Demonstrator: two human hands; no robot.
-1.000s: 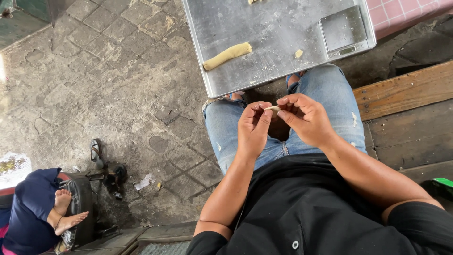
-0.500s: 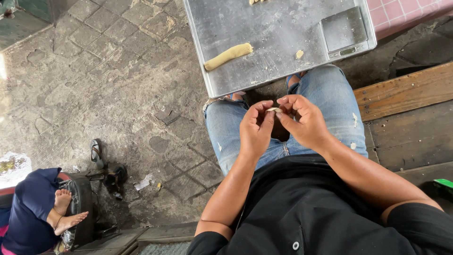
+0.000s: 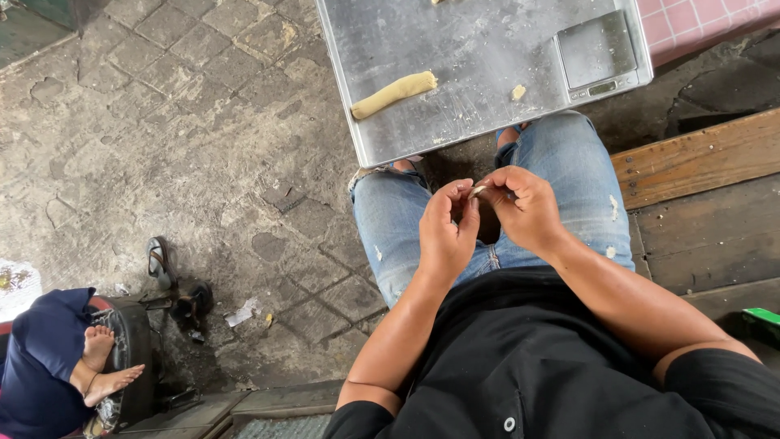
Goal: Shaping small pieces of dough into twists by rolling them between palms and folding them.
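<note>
I look down over my black shirt (image 3: 520,366) and blue jeans (image 3: 569,179) at both hands, raised together above my lap. My left hand (image 3: 445,232) and right hand (image 3: 524,207) meet at the fingertips, and between them they pinch a small pale piece of dough (image 3: 477,191); both are closed on it, thumbs and forefingers pressed against it from either side. Most of the piece is hidden by the fingers, so I cannot tell its full shape.

Beyond my knees, at twelve o'clock, a metal tray (image 3: 487,73) lies flat. On it, toward eleven o'clock, rests a tan roll of dough (image 3: 394,93), well apart from my hands. A small crumb of dough (image 3: 517,92) lies near the tray's middle right, and a small digital scale (image 3: 597,55) sits in its corner at one o'clock.

At three o'clock are wooden planks (image 3: 699,195). At eight o'clock, across the stone floor (image 3: 162,146), another person's bare feet (image 3: 101,366) rest on a dark seat, with a sandal (image 3: 160,262) near them.
</note>
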